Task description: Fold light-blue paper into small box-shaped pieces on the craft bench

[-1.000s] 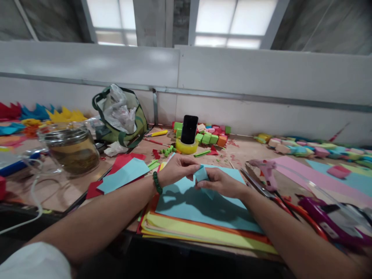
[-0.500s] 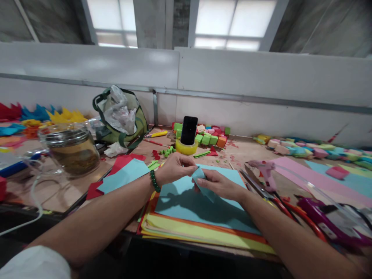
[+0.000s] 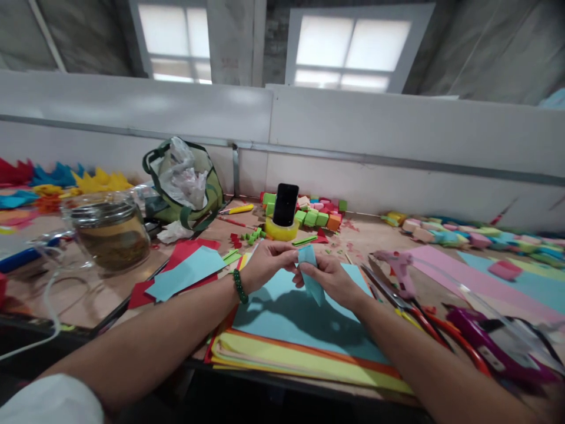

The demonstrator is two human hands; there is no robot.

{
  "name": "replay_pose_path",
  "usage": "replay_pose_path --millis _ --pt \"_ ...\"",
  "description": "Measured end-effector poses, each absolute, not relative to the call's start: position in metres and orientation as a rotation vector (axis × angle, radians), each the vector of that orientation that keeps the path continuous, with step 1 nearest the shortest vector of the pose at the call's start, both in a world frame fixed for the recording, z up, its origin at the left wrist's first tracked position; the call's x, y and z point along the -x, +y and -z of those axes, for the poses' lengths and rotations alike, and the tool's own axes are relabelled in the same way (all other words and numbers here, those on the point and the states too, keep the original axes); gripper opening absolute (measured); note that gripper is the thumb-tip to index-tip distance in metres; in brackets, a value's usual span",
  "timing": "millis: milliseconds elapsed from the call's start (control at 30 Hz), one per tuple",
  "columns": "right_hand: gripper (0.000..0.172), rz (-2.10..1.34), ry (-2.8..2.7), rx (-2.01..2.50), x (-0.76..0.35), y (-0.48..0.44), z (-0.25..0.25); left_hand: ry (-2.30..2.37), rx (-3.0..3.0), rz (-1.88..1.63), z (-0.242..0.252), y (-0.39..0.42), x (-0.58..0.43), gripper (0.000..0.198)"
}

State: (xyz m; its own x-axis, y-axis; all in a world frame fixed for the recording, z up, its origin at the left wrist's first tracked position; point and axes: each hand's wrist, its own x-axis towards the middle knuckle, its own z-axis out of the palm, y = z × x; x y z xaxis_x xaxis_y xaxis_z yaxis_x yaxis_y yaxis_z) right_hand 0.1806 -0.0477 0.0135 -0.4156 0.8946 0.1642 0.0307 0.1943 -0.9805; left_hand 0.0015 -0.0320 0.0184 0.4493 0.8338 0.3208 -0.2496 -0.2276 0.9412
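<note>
Between my hands is a small folded strip of light blue paper point(image 3: 312, 282), held above a stack of coloured sheets point(image 3: 282, 318) with a light blue one on top. My right hand point(image 3: 333, 280) grips the strip with the thumb across its face. At the strip's upper left edge, my left hand point(image 3: 269, 262) pinches with thumb and fingertips; a green bead bracelet point(image 3: 241, 287) circles that wrist. Light blue and red paper pieces point(image 3: 188, 272) lie left of the stack.
Scissors point(image 3: 388, 285), a pink glue gun point(image 3: 401, 274) and a purple tool point(image 3: 498, 344) lie on the right. A phone point(image 3: 286, 205) leans in a yellow tape roll point(image 3: 281, 229). A glass jar point(image 3: 110, 232) and a green bag point(image 3: 189, 188) stand left.
The blue paper strip has turned more upright between my hands, showing more of its folded face. My view has tilted slightly upward.
</note>
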Motion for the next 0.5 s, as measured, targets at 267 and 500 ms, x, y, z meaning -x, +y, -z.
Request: replay_pose_path --millis 267,500 --pt "0.036 -1.257 -1.658 0.894 -0.1799 -0.0479 -0.0127 0.481 -1.605 -1.178 -0.0159 -0.0368 -0.0048 0.031" --pt "0.040 -1.284 -1.693 0.865 -0.1796 -0.0472 -0.0114 0.491 -1.590 -1.219 -0.0134 -0.0378 -0.0086 0.033"
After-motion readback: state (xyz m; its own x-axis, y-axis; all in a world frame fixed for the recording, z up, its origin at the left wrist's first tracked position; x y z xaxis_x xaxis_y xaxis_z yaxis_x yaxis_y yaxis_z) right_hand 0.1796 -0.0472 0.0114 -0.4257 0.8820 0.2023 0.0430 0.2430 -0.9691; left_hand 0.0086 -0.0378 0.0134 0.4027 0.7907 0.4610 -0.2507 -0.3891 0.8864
